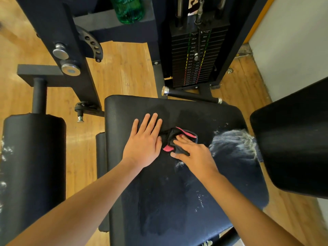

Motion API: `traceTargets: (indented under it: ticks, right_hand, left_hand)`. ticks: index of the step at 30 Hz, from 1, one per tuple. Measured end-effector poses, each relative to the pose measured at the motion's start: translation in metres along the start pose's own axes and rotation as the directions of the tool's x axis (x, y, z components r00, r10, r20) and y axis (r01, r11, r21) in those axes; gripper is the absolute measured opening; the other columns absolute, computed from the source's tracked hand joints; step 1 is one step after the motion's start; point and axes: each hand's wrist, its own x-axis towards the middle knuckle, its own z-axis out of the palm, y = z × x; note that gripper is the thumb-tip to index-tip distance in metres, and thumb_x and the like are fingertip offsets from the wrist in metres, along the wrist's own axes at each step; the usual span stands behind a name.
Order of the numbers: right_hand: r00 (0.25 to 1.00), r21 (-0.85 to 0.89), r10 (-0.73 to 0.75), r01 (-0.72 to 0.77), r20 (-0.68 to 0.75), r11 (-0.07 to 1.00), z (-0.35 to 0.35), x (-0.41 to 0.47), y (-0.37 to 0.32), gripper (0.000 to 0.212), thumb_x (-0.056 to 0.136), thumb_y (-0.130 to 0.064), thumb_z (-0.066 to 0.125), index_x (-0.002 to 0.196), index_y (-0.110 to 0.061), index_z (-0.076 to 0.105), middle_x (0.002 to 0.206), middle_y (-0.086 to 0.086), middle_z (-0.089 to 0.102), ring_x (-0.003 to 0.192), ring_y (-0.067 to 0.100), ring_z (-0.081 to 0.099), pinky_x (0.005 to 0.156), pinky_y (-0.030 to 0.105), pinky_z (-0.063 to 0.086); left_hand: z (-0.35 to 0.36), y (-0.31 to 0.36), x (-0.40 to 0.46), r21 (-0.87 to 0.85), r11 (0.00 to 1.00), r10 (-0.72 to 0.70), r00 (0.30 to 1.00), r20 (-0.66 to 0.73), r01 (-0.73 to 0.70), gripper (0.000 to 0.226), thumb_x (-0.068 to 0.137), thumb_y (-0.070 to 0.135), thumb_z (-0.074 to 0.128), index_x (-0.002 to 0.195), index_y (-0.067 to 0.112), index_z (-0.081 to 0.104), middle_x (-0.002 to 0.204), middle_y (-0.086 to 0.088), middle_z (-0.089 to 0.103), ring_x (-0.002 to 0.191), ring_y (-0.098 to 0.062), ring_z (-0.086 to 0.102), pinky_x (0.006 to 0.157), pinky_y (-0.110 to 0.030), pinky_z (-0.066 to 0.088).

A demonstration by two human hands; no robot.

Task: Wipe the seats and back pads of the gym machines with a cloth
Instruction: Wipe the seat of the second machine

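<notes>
My left hand lay flat bracing the seat; my right hand apparently pinned the cloth mid-frame, scrubbing.

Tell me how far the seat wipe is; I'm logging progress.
Done: the seat looks mostly dark and clean at its middle. In hand: the right hand presses the cloth; the left hand lies flat beside it. Left: white residue at the seat's right edge.

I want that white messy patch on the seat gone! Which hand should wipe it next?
Probably the right hand. It already presses the cloth on the seat, and the white smear lies just to its right. The left hand rests flat, away from the smear, holding nothing.
</notes>
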Motion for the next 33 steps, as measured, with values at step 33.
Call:
traceTargets:
  ticks: [33]
  right_hand:
    - [0.888,0.16,0.147,-0.084,-0.435,0.984,-0.042,0.065,-0.001,0.039,0.1,-0.02,0.051,0.139,-0.025,0.053,0.119,0.003,0.067,0.096,0.008,0.06,0.099,0.031,0.048]
  left_hand:
    - [0.004,-0.001,0.0,-0.005,1.0,0.003,1.0,-0.009,-0.003,0.063,0.107,0.043,0.019,0.164,0.018,0.02,0.172,-0.005,0.011,0.159,-0.027,0.004,0.128,-0.055,0.01]
